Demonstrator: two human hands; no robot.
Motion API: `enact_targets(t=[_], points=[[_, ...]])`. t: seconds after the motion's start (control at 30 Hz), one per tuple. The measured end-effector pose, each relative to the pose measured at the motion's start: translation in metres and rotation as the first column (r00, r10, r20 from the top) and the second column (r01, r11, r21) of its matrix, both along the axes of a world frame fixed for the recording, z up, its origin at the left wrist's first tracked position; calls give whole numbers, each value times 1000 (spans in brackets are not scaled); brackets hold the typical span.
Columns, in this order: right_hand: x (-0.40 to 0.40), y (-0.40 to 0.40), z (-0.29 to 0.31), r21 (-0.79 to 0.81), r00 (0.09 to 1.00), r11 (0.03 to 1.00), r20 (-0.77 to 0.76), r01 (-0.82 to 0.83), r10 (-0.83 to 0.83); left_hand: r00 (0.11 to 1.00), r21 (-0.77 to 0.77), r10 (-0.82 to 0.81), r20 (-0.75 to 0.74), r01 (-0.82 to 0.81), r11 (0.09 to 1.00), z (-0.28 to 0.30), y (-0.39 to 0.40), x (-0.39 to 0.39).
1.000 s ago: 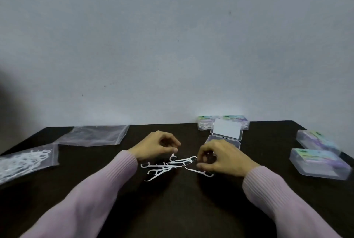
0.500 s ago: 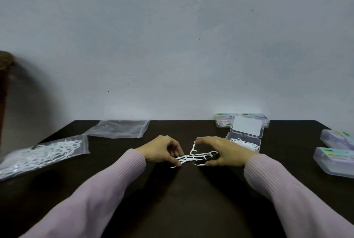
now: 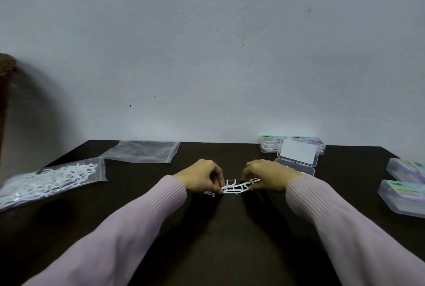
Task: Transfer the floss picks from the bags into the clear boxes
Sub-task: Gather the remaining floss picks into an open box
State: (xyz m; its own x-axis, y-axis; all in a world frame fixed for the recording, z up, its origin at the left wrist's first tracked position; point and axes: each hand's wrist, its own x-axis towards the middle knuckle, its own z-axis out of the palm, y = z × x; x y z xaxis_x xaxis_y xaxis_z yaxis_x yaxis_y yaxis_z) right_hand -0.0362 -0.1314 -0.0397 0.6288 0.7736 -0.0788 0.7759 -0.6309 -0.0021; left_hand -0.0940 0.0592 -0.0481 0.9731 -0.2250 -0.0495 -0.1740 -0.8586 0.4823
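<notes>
Left hand (image 3: 202, 176) and right hand (image 3: 266, 175) close together at mid-surface (image 3: 218, 239), each pinching an end of a small white bundle of floss picks (image 3: 235, 188). Open clear box (image 3: 296, 159) just behind the right hand. Filled bag (image 3: 48, 180) far left, flat bag (image 3: 142, 154) behind it.

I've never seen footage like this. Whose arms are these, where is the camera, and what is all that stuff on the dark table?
No machine here: a person wears a camera on the head, looking down at their own arms. The left hand and right hand together pinch a small bunch of white floss picks just above the dark table. To the left lie a bag full of picks and an emptied bag. Behind the right hand stands an open clear box; closed boxes sit at the right.
</notes>
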Motion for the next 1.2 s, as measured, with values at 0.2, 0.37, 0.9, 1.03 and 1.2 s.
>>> enact_targets(t=[0.2,0.37,0.9,1.03,1.2], points=[[1,-7,-2,103,989,991,-126,86,-73,999,163,-17,-39,23,986,1,-4,1],[-4,-7,0,77,974,986,-183,148,-132,997,200,-22,-67,36,979,6,-6,3],[-20,-14,-5,-37,979,980,-54,195,-197,998,272,-68,8,64,960,8,-18,1],[-19,-22,-7,-7,981,981,-7,192,-192,994,386,-89,68,56,921,3,-22,2],[-11,-41,-5,118,972,966,-74,231,-223,992,504,-115,53,72,861,5,-22,7]])
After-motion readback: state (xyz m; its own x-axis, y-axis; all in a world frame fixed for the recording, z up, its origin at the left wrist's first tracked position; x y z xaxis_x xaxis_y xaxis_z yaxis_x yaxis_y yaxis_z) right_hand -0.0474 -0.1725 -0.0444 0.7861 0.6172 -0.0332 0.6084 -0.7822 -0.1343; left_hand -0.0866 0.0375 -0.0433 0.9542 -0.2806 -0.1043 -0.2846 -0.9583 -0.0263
